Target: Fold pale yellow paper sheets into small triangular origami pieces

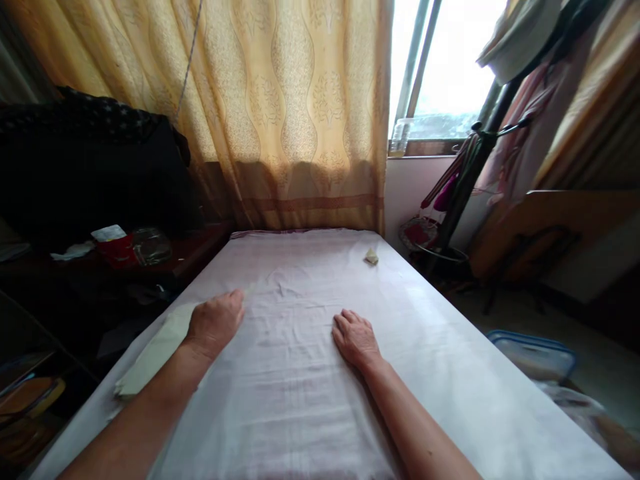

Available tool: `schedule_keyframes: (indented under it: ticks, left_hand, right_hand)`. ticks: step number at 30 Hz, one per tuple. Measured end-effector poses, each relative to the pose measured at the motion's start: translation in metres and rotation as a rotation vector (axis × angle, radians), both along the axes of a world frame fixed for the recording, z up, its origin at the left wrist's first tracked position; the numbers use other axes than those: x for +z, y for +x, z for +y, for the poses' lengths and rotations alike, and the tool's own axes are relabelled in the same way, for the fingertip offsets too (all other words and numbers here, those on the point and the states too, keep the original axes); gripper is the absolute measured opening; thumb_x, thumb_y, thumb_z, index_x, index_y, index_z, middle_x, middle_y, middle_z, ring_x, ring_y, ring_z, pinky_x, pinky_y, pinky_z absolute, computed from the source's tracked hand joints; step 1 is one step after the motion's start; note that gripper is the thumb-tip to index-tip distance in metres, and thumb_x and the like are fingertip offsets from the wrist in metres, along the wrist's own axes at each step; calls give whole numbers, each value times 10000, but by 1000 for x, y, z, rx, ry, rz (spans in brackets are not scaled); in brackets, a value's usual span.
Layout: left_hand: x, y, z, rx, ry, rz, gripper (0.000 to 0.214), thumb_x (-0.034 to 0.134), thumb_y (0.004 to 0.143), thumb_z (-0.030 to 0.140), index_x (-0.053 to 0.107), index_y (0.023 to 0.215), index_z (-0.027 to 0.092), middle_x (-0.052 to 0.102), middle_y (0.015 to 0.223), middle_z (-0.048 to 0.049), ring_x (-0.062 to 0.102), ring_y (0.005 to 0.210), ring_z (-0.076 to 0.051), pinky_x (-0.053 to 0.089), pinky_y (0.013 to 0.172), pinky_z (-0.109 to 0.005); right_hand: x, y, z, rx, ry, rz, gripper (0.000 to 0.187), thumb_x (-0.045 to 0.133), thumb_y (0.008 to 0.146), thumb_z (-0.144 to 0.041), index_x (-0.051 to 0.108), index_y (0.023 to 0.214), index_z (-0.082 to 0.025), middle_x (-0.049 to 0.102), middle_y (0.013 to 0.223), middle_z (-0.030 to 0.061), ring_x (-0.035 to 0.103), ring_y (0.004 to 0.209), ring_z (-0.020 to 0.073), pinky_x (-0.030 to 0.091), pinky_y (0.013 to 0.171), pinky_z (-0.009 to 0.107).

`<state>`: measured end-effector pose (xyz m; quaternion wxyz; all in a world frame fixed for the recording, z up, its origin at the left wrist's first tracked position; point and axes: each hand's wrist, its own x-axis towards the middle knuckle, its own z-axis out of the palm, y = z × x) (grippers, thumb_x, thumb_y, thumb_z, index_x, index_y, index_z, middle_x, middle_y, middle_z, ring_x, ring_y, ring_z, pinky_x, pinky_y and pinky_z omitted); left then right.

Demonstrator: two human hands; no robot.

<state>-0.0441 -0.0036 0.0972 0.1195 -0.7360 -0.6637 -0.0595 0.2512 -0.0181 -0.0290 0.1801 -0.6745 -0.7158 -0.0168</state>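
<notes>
A pale pinkish-white cloth (300, 387) covers the flat surface before me, with small wrinkles near its middle. My left hand (217, 322) is closed in a fist over the left part of the cloth. A faint pale bit shows by its fingertips, too blurred to name. Partly behind that wrist lies a flat, pale green folded stack (160, 350), like cloth or paper, along the left edge. My right hand (356, 338) rests palm down on the cloth, right of the wrinkles, fingers loosely extended. Farther off on the right sits a small crumpled yellowish piece (371, 257).
On the left, a dark table holds a red container (116, 250) and a glass jar (151, 247) before a covered black screen (95, 177). Yellow curtains (295, 100) hang behind. A dark coat stand (465, 167) and a blue-rimmed plastic box (533, 353) are to the right.
</notes>
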Motion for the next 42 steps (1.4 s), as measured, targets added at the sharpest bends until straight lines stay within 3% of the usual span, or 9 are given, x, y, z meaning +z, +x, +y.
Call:
schedule_keyframes:
  ticks: [6, 9, 12, 16, 20, 28, 36, 39, 42]
  left_hand:
    - [-48, 68, 1, -310, 36, -195, 225, 435, 903, 208, 658, 923, 187, 711, 895, -128, 660, 890, -271, 476, 837, -356]
    - [-68, 87, 0, -394, 34, -318, 184, 474, 866, 197, 654, 901, 208, 719, 889, -114, 671, 854, -269, 494, 797, -347]
    - [-77, 94, -4, -425, 50, -471, 161, 483, 869, 242, 643, 859, 237, 719, 807, -86, 678, 769, -258, 498, 739, -333]
    - [-74, 89, -2, -357, 84, -737, 189, 468, 903, 367, 613, 888, 247, 681, 679, -40, 670, 661, -229, 487, 661, -298]
    - [-72, 79, 17, -211, 95, -1079, 243, 470, 898, 425, 579, 987, 226, 710, 803, -43, 699, 775, -224, 510, 664, -278]
    - [-92, 71, 39, -20, -121, -1623, 331, 554, 813, 506, 596, 845, 180, 673, 676, -17, 687, 642, -178, 541, 593, -268]
    - [-93, 61, 40, 2, -233, -1653, 265, 506, 896, 321, 604, 1095, 176, 726, 783, -35, 719, 732, -175, 572, 667, -279]
    - [-104, 56, 35, 25, -246, -1579, 401, 534, 888, 269, 513, 1278, 176, 735, 1025, -101, 717, 926, -185, 567, 781, -294]
    - [-114, 42, 28, 12, -263, -1482, 542, 616, 811, 238, 490, 1336, 180, 628, 1301, -150, 623, 1182, -223, 512, 952, -340]
  right_hand:
    - [2, -7, -6, -40, -11, 37, 273, 500, 937, -285, 660, 1153, -239, 606, 1326, 102, 519, 1262, 262, 372, 1037, 411]
    - [0, -7, -9, -54, 7, 70, 281, 503, 927, -276, 664, 1154, -234, 608, 1333, 102, 518, 1269, 269, 375, 1043, 420]
    - [-4, -6, -8, -64, 32, 118, 373, 536, 890, -246, 629, 1248, -194, 613, 1337, 122, 537, 1263, 268, 390, 1052, 413]
    - [-11, -1, -3, -80, 77, 187, 494, 545, 848, -192, 570, 1340, -159, 599, 1362, 136, 558, 1253, 255, 409, 1062, 389]
    - [-15, 2, 5, -65, 127, 239, 499, 509, 848, -168, 567, 1343, -166, 618, 1338, 128, 583, 1223, 245, 447, 1042, 384]
    - [-13, -7, 8, 97, 204, 257, 552, 501, 851, -184, 496, 1402, -175, 639, 1299, 118, 594, 1182, 255, 453, 1040, 423]
    - [-2, -15, 2, 230, 200, 187, 677, 514, 814, -109, 401, 1479, -174, 594, 1364, 120, 568, 1212, 253, 436, 1055, 423]
    - [3, -13, -3, 289, 145, 91, 681, 542, 801, -85, 438, 1464, -201, 519, 1452, 112, 509, 1292, 263, 405, 1085, 421]
    - [7, -9, -9, 315, 80, 23, 670, 569, 809, -89, 453, 1458, -210, 479, 1486, 122, 480, 1323, 275, 390, 1098, 439]
